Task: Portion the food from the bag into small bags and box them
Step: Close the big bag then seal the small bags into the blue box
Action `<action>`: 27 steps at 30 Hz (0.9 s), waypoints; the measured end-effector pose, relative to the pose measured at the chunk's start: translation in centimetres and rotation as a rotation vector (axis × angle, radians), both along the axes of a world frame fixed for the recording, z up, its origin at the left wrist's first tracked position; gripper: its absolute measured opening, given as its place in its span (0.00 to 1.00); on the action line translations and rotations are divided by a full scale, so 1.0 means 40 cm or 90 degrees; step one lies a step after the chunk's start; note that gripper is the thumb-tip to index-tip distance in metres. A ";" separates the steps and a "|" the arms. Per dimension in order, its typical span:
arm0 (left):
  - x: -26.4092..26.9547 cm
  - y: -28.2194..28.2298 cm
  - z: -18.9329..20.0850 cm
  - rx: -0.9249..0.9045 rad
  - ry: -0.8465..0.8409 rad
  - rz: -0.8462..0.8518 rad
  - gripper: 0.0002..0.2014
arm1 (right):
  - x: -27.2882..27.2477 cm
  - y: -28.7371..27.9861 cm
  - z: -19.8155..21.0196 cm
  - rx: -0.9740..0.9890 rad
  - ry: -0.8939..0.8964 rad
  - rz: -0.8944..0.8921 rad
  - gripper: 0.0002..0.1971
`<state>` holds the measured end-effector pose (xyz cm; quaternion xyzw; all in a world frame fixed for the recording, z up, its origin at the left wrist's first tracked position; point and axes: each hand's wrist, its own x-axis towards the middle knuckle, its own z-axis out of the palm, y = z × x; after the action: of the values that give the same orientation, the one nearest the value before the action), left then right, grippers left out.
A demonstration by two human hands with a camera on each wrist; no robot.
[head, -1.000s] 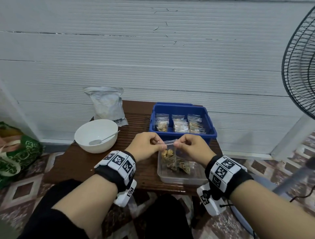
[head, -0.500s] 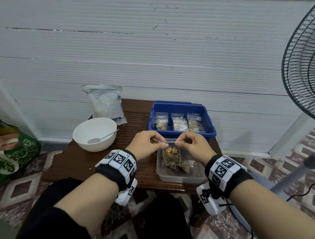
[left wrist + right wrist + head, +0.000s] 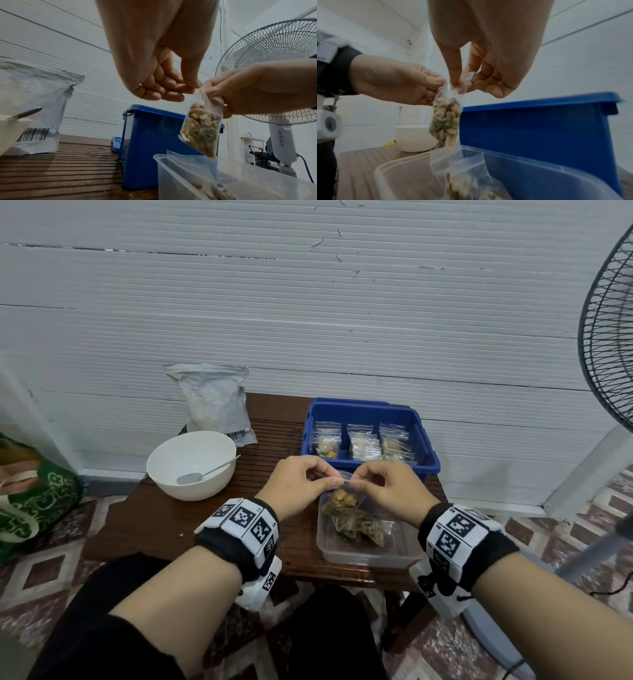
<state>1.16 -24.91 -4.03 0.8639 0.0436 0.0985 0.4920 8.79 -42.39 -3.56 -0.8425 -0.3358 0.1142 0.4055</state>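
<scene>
One brown slatted desk (image 3: 154, 518) against a white panelled wall, one standing fan (image 3: 606, 337) at the right edge. On the desk: one blue box (image 3: 424, 436) at the back right, one grey food bag (image 3: 215, 405) upright at the back left, one white bowl (image 3: 191, 463) with one spoon (image 3: 205, 472) in it, one clear tub (image 3: 370, 556) at the front edge just before the box. Box holds three rows of filled small bags (image 3: 363, 445), standing upright; exact count per row can't be told. Tub holds more loose bags of the mix, count unclear. Two hands in view. Left hand (image 3: 298, 484) and right hand (image 3: 387, 487) each pinch the top strip of one small bag (image 3: 200, 129) between thumb and forefinger, other fingers curled. Versus half a second ago: thumb tips now nearly meet at the middle of the strip, and the bag hangs at about the same height, above the tub's back-left corner, clear of it. Bag is clear plastic, roughly two-thirds full of pale tan nuts and dark green seeds, tilted slightly, its top part flat.
</scene>
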 end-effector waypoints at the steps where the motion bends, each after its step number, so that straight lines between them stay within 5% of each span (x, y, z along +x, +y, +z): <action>1: 0.002 0.004 0.003 -0.015 -0.003 0.002 0.03 | 0.003 0.003 0.013 -0.015 -0.018 0.009 0.04; 9: 0.055 0.096 -0.020 -0.078 -0.029 0.229 0.02 | 0.115 0.054 0.198 -0.060 -0.091 -0.013 0.06; 15: 0.100 0.145 -0.053 -0.083 0.053 0.265 0.06 | 0.221 0.145 0.261 -0.270 -0.190 0.044 0.04; 21: 0.157 0.167 -0.070 -0.118 0.091 0.220 0.17 | 0.291 0.257 0.219 -0.469 -0.222 0.146 0.07; 27: 0.182 0.184 -0.090 -0.172 0.108 0.169 0.18 | 0.346 0.350 0.135 -0.627 -0.180 0.239 0.03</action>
<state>8.44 -17.53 -7.64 0.7819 0.2114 0.0823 0.5807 22.63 -28.38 1.82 -0.8656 -0.4382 0.2141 -0.1136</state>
